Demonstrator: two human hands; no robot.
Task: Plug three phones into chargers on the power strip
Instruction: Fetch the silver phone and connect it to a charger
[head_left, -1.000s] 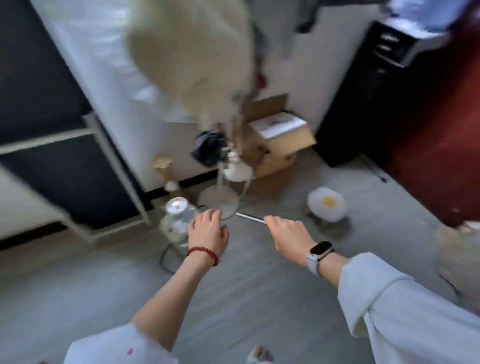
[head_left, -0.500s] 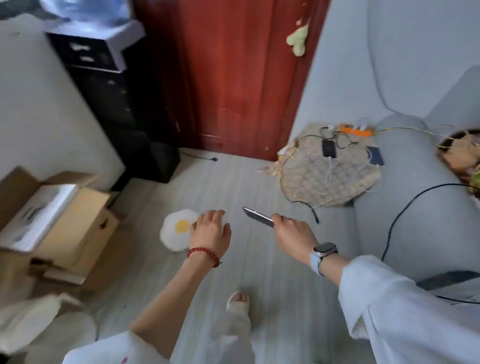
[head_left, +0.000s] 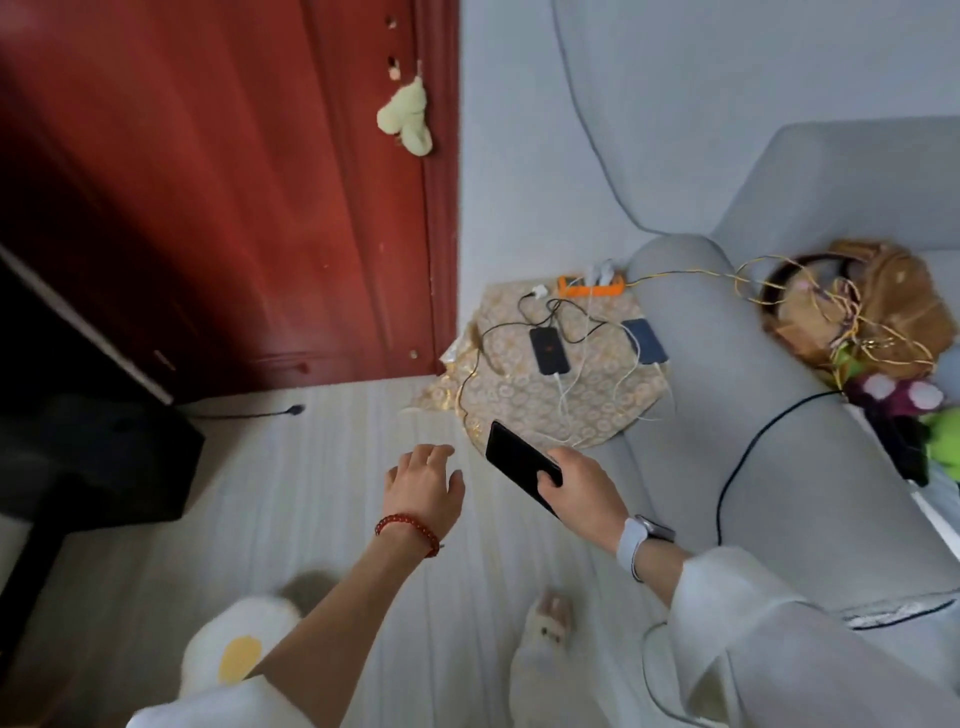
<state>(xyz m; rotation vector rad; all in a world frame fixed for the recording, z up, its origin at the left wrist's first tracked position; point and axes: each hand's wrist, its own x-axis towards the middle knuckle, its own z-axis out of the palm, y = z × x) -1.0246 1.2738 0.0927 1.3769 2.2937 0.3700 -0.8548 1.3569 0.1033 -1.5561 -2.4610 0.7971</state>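
My right hand (head_left: 576, 488) grips a black phone (head_left: 511, 457) by its lower end, screen up, above the floor. My left hand (head_left: 423, 486) hovers empty beside it with fingers spread. Ahead, a gold patterned cloth (head_left: 540, 410) covers a low surface beside the sofa. On it lie a dark phone (head_left: 548, 349) and a blue phone (head_left: 644, 340), each with a white cable at its near end. An orange power strip (head_left: 589, 287) with white chargers sits at the cloth's far edge. Loose black and white cables tangle between them.
A grey sofa (head_left: 769, 415) fills the right, with a brown bag (head_left: 883, 306), plush toys and a black cord on it. A red door (head_left: 234, 182) stands at the left, a black cabinet (head_left: 98, 452) below it. An egg-shaped cushion (head_left: 234, 649) lies on the floor.
The view has swung right, from a fan and cardboard boxes to the door, sofa and cloth. The cloth with the phones is now closer. My right hand has turned the black phone screen up.
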